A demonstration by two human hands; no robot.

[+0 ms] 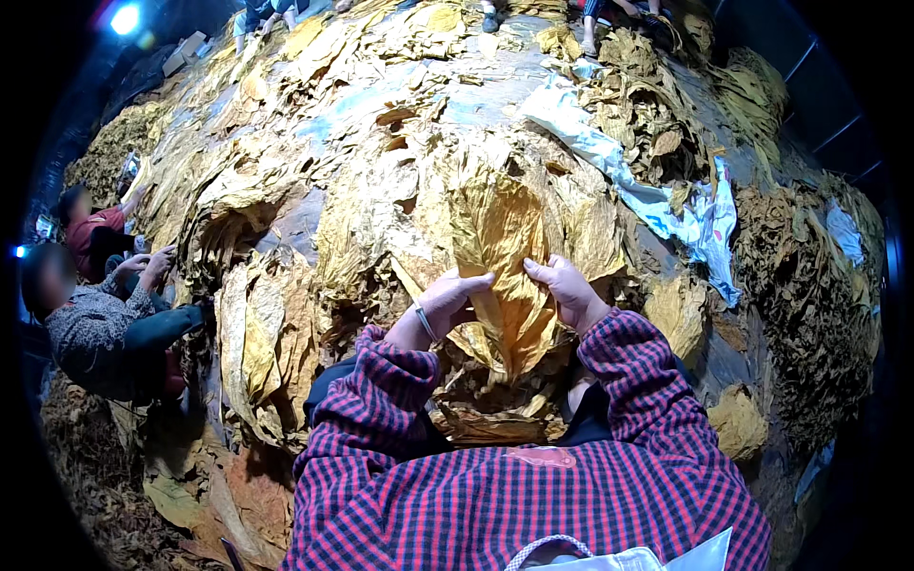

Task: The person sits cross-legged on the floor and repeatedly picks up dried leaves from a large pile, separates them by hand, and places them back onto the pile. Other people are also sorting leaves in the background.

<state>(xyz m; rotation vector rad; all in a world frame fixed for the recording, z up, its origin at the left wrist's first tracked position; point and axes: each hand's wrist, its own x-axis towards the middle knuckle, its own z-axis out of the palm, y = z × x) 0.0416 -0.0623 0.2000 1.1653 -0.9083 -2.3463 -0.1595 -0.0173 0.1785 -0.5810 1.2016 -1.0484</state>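
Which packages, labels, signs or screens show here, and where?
No labels, signs or screens are readable.
Box: top left, beyond the leaf heap, small, pale cardboard.
Sheet: crumpled white-blue plastic wrapping, running across the leaves at upper right.

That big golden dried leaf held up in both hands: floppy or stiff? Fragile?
The large golden-yellow dried leaf probably flops: it hangs creased and wrinkled between the left hand and right hand. Likely light, since fingertips alone carry it. Possibly brittle; its edges look ragged, like the leaf piles around it.
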